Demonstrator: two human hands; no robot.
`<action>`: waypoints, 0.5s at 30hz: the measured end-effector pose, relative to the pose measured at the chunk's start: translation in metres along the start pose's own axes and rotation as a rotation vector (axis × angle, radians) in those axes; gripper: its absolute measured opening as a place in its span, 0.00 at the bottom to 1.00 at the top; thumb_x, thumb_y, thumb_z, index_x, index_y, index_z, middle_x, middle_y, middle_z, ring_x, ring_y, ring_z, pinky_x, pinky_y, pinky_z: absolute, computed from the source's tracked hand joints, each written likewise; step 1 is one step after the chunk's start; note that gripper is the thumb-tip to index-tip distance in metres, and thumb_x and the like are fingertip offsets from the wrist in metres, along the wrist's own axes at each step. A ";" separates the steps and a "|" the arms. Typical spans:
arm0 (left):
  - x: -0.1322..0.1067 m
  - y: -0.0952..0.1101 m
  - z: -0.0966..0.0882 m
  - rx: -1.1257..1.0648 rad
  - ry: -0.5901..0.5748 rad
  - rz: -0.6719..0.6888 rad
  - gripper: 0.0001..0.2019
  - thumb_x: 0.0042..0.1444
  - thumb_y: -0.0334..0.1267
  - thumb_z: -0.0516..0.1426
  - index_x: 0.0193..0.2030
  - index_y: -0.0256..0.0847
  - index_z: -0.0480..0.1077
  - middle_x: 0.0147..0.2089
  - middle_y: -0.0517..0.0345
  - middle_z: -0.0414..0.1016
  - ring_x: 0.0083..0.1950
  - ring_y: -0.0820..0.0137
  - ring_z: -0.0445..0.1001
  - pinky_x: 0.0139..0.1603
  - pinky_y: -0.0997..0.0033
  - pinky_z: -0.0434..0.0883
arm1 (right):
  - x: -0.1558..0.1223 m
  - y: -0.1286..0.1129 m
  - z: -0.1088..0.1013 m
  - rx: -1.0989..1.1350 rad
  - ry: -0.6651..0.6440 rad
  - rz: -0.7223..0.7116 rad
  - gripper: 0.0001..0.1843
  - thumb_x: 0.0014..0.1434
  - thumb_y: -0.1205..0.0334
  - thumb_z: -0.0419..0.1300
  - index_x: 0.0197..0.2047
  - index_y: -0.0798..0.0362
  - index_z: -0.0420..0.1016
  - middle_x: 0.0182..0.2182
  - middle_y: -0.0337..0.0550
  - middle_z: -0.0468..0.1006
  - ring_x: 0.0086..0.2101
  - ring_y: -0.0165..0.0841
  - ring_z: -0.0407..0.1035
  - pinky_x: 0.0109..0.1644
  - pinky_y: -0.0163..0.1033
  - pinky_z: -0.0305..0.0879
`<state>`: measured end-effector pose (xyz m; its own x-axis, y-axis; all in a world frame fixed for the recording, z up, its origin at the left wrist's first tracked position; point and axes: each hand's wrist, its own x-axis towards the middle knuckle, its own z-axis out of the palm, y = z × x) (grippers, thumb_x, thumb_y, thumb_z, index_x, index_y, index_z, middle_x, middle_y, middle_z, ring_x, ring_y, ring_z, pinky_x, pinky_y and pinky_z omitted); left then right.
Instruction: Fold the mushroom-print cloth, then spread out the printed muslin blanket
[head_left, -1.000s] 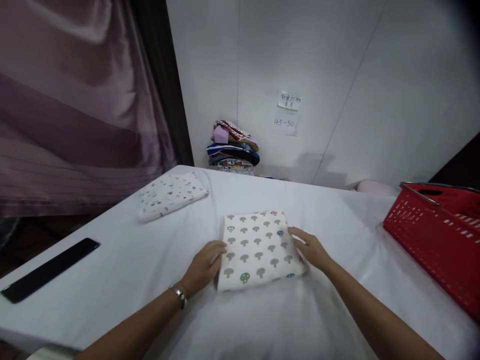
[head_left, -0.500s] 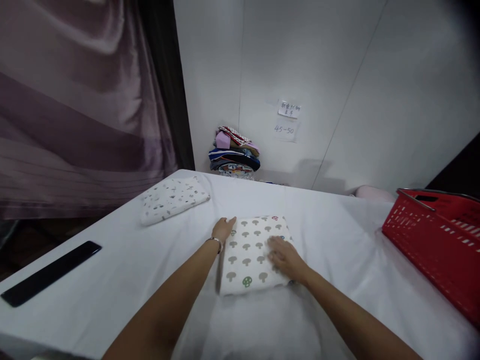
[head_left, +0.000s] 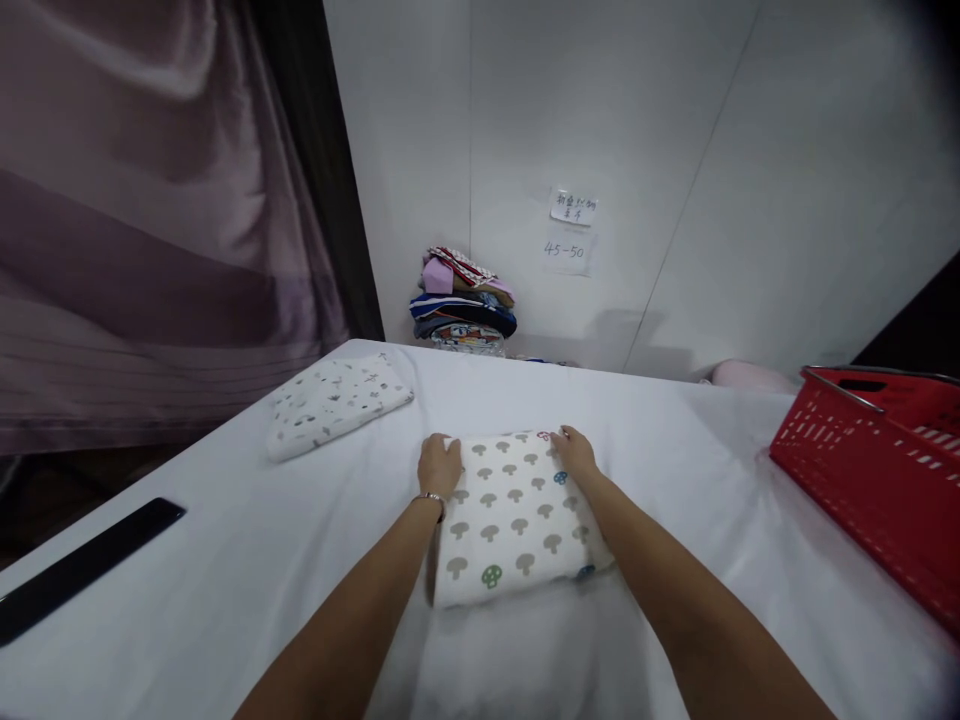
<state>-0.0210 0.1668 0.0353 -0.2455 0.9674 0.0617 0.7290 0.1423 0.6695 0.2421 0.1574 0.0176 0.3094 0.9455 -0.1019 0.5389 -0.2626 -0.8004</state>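
A folded white cloth (head_left: 517,520) printed with grey mushrooms, plus a few red, blue and green ones, lies on the white-covered table. At its far left corner my left hand (head_left: 439,467) is closed round the edge, a bracelet on the wrist. My right hand (head_left: 576,455) grips the far right corner, thumb on top; the fingers beneath the edge are partly hidden. Farther back on the left rests another folded white cloth (head_left: 337,400) with a small dark print, apart from both hands.
A red plastic basket (head_left: 870,480) with a metal handle stands on the right. To the left lies a long black flat strip (head_left: 82,565). A stack of folded fabrics (head_left: 463,305) is beyond the table's far edge, by the wall. A purple curtain (head_left: 150,220) hangs at left.
My right hand has moved from the top of the mushroom cloth to its far right corner and taken hold there. My left hand remains at the far left corner.
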 end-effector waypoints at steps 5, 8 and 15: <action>0.002 -0.007 0.004 0.017 -0.046 -0.027 0.15 0.57 0.41 0.47 0.47 0.38 0.65 0.51 0.44 0.67 0.50 0.60 0.69 0.49 0.64 0.64 | -0.008 -0.002 0.005 -0.249 0.017 -0.056 0.29 0.60 0.49 0.47 0.61 0.52 0.57 0.58 0.50 0.63 0.59 0.45 0.53 0.62 0.50 0.51; 0.005 -0.006 0.002 0.028 -0.065 -0.023 0.17 0.58 0.42 0.47 0.51 0.38 0.63 0.54 0.44 0.66 0.52 0.60 0.68 0.51 0.64 0.64 | -0.014 -0.007 0.003 -0.353 0.026 -0.074 0.29 0.62 0.52 0.45 0.64 0.53 0.53 0.58 0.51 0.63 0.58 0.44 0.56 0.60 0.47 0.53; -0.021 0.010 0.001 0.215 0.011 0.427 0.23 0.58 0.42 0.48 0.59 0.38 0.59 0.65 0.46 0.56 0.66 0.58 0.50 0.65 0.55 0.47 | -0.040 -0.023 0.016 -0.629 0.026 -0.498 0.27 0.64 0.52 0.41 0.64 0.51 0.52 0.65 0.45 0.47 0.64 0.40 0.35 0.65 0.51 0.31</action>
<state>-0.0082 0.1476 0.0396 0.0989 0.9469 0.3061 0.8817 -0.2260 0.4141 0.2050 0.1291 0.0307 -0.0700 0.9774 0.1992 0.9566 0.1224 -0.2644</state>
